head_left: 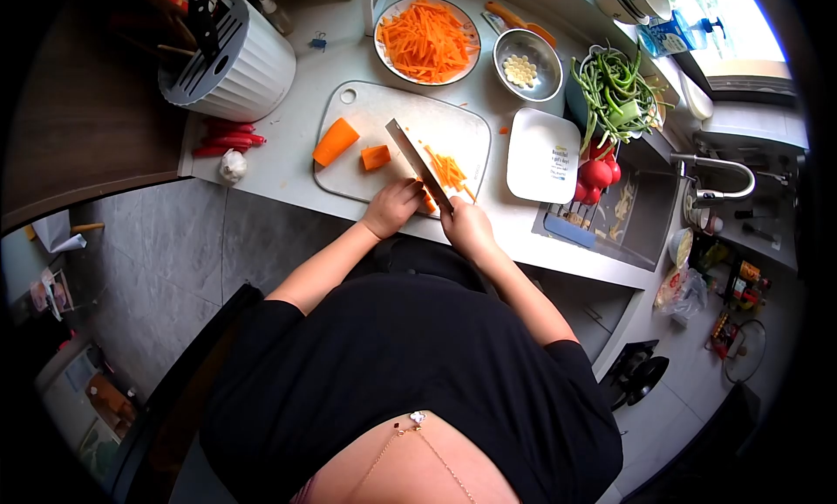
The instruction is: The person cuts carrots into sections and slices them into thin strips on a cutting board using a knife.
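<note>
My right hand [468, 228] is wrapped round the handle of a kitchen knife [417, 158], its blade slanting up and left across a white cutting board [349, 180]. Left of the blade, my left hand [394, 209] has its fingers bent and pressed onto a small carrot piece [429, 204], mostly hidden under the fingertips and knife. Thin carrot strips [450, 171] lie in a loose pile to the right of the blade. On the board's left side rest a large carrot chunk [336, 141] and a shorter carrot block [376, 158].
Behind the board stand a plate of shredded carrot [427, 40] and a metal bowl of garlic cloves [521, 65]. A white tray [542, 155] sits to the right, near tomatoes [597, 174] and the sink [645, 216]. Garlic [233, 166], red chillies [228, 138] and a knife holder [253, 68] are left.
</note>
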Motion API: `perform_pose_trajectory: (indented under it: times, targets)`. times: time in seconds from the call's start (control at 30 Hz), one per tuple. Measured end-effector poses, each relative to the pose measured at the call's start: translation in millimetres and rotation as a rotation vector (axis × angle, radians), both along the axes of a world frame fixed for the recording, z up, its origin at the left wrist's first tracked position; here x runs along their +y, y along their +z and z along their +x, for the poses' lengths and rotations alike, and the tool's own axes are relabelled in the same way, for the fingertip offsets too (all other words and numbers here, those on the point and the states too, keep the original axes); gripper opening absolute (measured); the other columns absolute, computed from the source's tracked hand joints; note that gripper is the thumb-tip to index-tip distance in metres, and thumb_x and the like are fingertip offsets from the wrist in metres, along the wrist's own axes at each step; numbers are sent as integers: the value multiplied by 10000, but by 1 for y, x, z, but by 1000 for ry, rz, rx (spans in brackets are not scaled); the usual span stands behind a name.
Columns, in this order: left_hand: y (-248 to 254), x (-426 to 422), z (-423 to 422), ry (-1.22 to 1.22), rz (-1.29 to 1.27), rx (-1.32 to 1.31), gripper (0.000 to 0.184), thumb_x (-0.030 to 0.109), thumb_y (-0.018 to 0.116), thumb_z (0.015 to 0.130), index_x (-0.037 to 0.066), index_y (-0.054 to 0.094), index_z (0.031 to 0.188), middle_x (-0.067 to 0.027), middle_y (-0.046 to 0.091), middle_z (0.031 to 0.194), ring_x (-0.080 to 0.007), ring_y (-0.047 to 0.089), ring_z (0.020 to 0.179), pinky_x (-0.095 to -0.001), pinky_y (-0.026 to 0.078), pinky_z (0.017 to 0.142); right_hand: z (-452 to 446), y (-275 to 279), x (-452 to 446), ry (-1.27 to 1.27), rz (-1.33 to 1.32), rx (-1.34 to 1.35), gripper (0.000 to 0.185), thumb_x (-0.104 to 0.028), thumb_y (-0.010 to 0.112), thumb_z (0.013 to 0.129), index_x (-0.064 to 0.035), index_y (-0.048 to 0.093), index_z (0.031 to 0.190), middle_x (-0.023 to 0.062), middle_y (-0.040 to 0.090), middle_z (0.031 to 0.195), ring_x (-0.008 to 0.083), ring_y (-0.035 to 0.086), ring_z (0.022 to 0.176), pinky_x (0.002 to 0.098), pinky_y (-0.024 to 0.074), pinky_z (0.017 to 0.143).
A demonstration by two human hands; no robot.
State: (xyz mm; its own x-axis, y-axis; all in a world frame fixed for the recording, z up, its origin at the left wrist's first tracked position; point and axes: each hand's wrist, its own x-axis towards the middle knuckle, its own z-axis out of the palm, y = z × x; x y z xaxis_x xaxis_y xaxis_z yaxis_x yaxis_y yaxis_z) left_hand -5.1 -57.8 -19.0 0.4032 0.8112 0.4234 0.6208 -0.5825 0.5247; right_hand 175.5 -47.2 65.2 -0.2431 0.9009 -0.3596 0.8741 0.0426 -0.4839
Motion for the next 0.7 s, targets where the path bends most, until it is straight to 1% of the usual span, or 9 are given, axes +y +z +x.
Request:
perform_pose_trajectory:
  times: [0.4,0.53,0.7]
  targets:
    - [0,3,1,-5,2,-14,281,97,567,770,1,623,1029,-128,598,1093,-309,584,996,-387,501,815,0,-9,-2,-35,-93,-1,260,-226,525,884,14,580,799,271,613,686,434,622,673,511,499,656]
    - [-3,4,0,3,60,-10,270,88,573,775,-14,621,1020,-130,600,1082,-305,587,977,-383,503,797,-2,-3,3,-65,-135,31,262,-224,527,881,25,590,829,280,612,698,444,617,686,511,497,672]
    - [-3,3,1,-1,22,3,277,82,575,778,-21,617,1031,-129,598,1086,-304,585,979,-376,499,802,-1,3,2,-77,-161,35,267,-220,527,878,35,597,845,288,612,712,448,617,699,512,495,682]
